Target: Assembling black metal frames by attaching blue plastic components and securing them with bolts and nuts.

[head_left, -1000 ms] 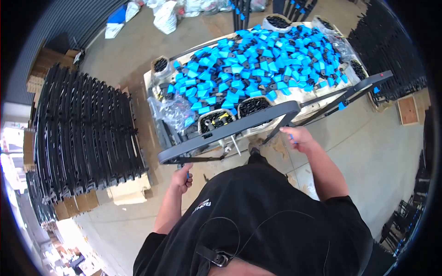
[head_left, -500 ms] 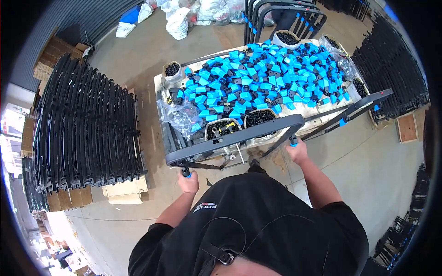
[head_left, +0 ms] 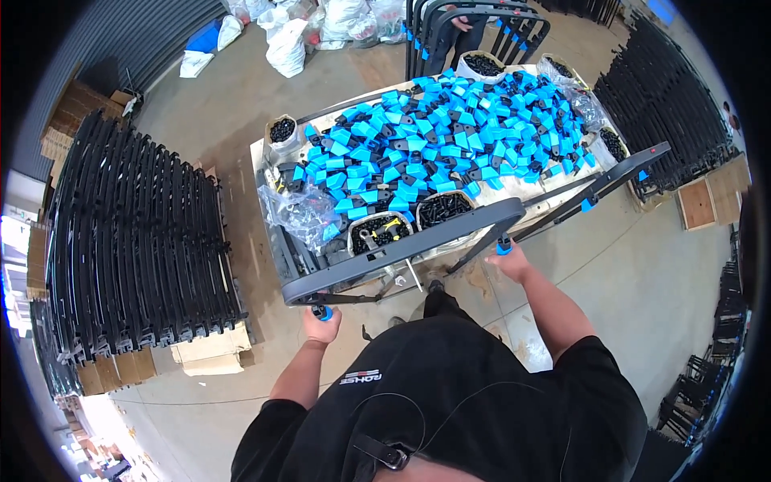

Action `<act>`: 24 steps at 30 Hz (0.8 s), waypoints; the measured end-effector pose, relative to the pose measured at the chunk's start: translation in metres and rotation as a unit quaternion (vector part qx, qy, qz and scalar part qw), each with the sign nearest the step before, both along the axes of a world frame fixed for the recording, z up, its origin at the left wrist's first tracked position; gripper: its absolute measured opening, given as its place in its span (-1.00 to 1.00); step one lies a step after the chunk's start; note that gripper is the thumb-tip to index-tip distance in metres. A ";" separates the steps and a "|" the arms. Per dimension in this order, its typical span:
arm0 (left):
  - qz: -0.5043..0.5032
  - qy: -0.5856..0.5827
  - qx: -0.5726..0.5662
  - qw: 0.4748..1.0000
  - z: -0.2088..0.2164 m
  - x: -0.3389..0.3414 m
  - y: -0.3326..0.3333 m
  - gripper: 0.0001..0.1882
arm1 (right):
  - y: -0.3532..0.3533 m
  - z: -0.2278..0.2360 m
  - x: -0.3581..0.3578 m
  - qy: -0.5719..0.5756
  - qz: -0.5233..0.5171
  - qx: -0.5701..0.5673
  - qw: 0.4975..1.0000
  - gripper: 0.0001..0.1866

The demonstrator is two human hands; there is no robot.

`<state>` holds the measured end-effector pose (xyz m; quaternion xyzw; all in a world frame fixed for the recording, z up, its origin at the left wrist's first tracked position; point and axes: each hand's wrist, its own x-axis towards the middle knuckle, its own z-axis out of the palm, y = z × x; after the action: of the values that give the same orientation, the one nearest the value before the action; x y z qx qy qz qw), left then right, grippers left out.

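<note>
A long black metal frame (head_left: 401,251) with rounded corners lies along the near edge of the table, close in front of me. Beneath its left corner, my left hand (head_left: 320,327) is closed around a blue-and-black plastic fitting (head_left: 322,312) attached to the frame. My right hand (head_left: 511,263) grips a similar blue-and-black fitting (head_left: 503,244) below the frame's middle bend. On the table lies a big heap of loose blue-and-black plastic fittings (head_left: 450,132). Tubs of small black parts (head_left: 444,210) stand by the near edge, one with wrenches (head_left: 371,239) in it.
A tall stack of black frames (head_left: 136,241) stands at left, another (head_left: 666,104) at far right. Behind the table are upright frames (head_left: 482,14) and a co-worker's hand (head_left: 461,23). White sacks (head_left: 287,48) lie at the back. Clear plastic bags (head_left: 301,213) rest on the table's left end.
The view has shifted, so the table and stacks sit further left. Both hands keep their grip on the fittings. A co-worker's hand has come into sight behind the table.
</note>
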<state>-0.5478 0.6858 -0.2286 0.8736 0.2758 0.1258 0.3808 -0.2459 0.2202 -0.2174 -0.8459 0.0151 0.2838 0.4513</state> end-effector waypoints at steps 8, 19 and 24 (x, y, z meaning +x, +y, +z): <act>-0.011 -0.023 -0.039 0.999 0.003 0.020 -0.006 -0.73 | 0.003 -0.017 0.008 -0.095 0.035 -0.018 0.995 -0.39; -0.051 0.000 0.033 0.998 -0.006 0.012 0.000 -0.64 | 0.002 -0.002 0.016 -0.066 0.039 -0.058 0.995 -0.10; 0.002 -0.040 -0.059 0.997 -0.038 0.002 0.009 -0.66 | 0.005 0.128 0.012 -0.020 -0.056 0.193 0.979 -0.27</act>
<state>-0.5458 0.6952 -0.2669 0.8433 0.2692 0.1452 0.4419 -0.2338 0.2250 -0.0897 -0.7462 -0.0014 0.2383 0.6216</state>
